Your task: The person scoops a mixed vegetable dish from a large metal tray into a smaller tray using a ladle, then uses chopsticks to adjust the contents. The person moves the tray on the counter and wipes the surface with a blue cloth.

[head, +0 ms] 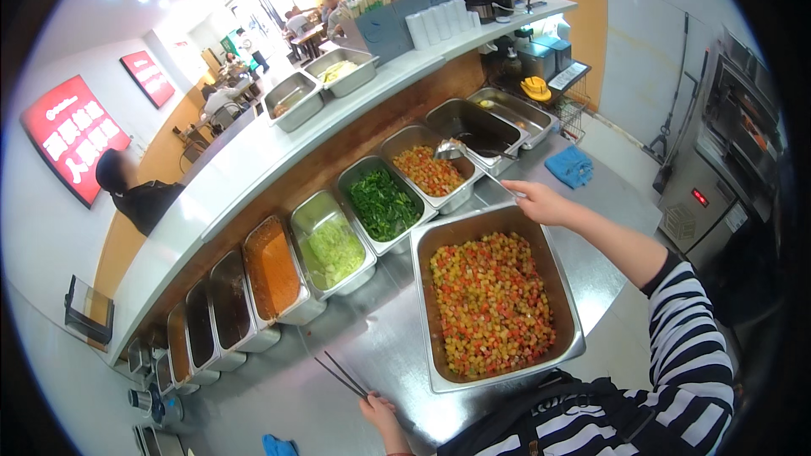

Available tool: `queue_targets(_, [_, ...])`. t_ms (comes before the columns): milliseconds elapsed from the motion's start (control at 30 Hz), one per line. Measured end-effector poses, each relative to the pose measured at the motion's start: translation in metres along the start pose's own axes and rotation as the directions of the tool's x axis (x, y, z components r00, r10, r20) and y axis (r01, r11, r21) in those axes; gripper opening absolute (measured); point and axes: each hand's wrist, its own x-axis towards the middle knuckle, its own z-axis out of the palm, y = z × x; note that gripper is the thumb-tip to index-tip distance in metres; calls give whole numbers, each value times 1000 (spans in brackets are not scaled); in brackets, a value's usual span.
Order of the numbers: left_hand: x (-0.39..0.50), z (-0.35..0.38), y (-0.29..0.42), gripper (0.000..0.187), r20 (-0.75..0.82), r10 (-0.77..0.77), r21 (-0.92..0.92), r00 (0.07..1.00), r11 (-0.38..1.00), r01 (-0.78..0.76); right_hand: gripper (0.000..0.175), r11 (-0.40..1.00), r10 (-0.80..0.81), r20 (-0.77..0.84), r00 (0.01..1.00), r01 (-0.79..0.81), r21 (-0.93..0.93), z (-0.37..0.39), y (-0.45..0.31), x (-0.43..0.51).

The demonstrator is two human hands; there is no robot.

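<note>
My right hand [546,202] grips the handle of a metal ladle [451,149]. The ladle's bowl is above a steel pan of diced vegetables [426,170] in orange and yellow, and some of the mix seems to be in it. Dark chopsticks [342,373] are held in my left hand [380,417], low over the steel counter [285,386]. A large, deep steel pan [568,304] stands in front of me, below my right forearm, with more of the diced vegetables [491,304] inside.
Left of the ladle are pans of chopped greens [381,202], shredded light-green vegetable [332,250] and orange sauce [275,272]. A pan of dark liquid [475,133] stands to the right, near a blue cloth [569,166]. Beyond the white ledge [218,202] is a person [142,199].
</note>
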Motion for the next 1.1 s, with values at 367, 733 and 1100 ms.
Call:
queue_targets(367, [41,-30,-115,15,-36,214,205,976,958,-203,45,883,204,170,964,-106,-458,53,2,111])
queue_targets(733, [23,-27,-86,17,-40,78,135,996,988,-72,38,756,330,138,934,-173,-631,40,24,113])
queue_targets(1100, [15,-24,-40,24,16,113,301,993,947,-113,22,974,-221,-317,922,228,-15,15,18,-9])
